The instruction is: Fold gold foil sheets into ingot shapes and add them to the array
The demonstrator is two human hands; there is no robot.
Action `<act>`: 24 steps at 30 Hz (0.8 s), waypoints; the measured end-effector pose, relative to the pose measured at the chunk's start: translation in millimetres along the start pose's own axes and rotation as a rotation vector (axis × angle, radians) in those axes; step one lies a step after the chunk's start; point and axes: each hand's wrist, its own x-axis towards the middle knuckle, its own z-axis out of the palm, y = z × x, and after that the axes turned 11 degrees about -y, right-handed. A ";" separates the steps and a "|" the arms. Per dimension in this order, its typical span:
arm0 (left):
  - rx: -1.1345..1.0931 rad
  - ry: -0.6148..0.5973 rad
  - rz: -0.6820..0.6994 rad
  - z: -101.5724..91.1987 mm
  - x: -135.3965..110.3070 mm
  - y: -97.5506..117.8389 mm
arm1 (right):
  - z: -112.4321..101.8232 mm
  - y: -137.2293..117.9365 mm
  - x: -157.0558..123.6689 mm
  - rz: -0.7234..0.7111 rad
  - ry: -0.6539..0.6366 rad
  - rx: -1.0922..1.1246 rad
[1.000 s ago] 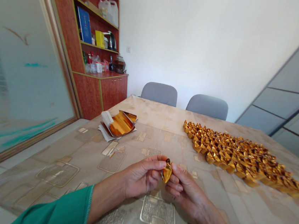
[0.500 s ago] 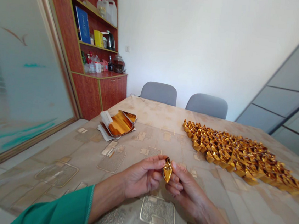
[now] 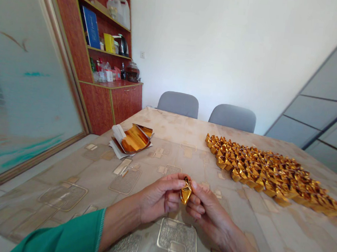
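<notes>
Between my two hands, just above the near part of the table, is a small folded gold foil paper ingot (image 3: 186, 193). My left hand (image 3: 161, 197) pinches its left side with thumb and fingers. From the right, my right hand (image 3: 206, 206) grips it, the thumb pressed near its upper edge. The side facing down is hidden by my fingers. Many similar gold paper ingots (image 3: 260, 167) stand packed in rows on the right of the table. A loose stack of gold foil paper sheets (image 3: 135, 138) with pale backing lies farther off to the left.
The table (image 3: 175, 122) has a patterned, clear-covered cloth. Two grey chairs (image 3: 178, 104) stand at its far side. A reddish wooden cabinet (image 3: 125, 101) with bottles and boxes is at back left, beside a frosted glass door (image 3: 25, 87).
The gold ingot has turned slightly in my fingers, shifting a little to the left. Both hands keep their grip on it, and the view has moved slightly.
</notes>
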 end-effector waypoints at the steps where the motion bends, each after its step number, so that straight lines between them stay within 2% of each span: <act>1: 0.022 0.013 0.008 0.5 0.1 -0.6 | -0.1 0.2 -0.1 -0.004 -0.003 0.004; 6: 0.076 0.037 0.032 2.3 0.3 -2.7 | -0.7 1.5 1.2 -0.008 -0.015 0.025; 18: 0.235 0.161 0.069 3.6 3.4 -5.0 | -5.1 6.2 3.7 0.010 0.065 0.059; 24: 0.251 0.145 0.060 3.7 2.1 -5.0 | -2.8 5.1 4.5 0.019 0.069 0.067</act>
